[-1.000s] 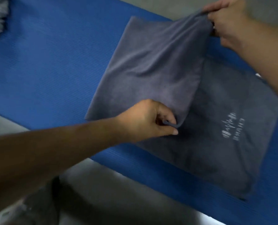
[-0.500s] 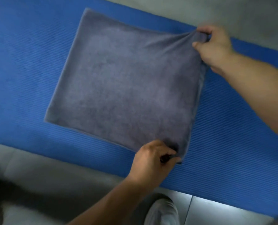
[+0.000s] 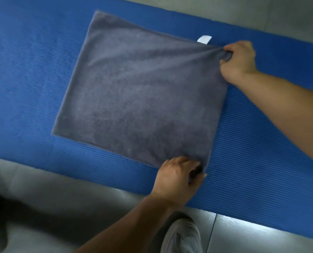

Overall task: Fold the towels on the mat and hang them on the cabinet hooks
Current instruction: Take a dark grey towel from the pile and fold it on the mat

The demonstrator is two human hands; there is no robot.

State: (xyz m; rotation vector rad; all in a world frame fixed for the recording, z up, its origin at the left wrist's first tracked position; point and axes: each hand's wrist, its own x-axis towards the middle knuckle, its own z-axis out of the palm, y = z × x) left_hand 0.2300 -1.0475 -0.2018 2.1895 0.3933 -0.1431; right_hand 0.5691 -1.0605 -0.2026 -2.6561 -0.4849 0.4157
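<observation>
Grey towel (image 3: 139, 92) of soft, short pile lies flat on the blue ribbed mat (image 3: 24, 70), about in the middle of the mat's width. From the head camera we see it as a rectangle, set a little askew to the mat's ribs, with fine creases running toward the corner nearest the mat's far edge. A small white label (image 3: 204, 40) sticks out there onto the mat. Our right hand (image 3: 238, 59) pinches that far corner, fingers curled. Our left hand (image 3: 177, 179), by the mat's near edge, grips the near corner. Beyond the near edge, on the grey floor (image 3: 60, 207), a light shoe (image 3: 181, 236) shows.
</observation>
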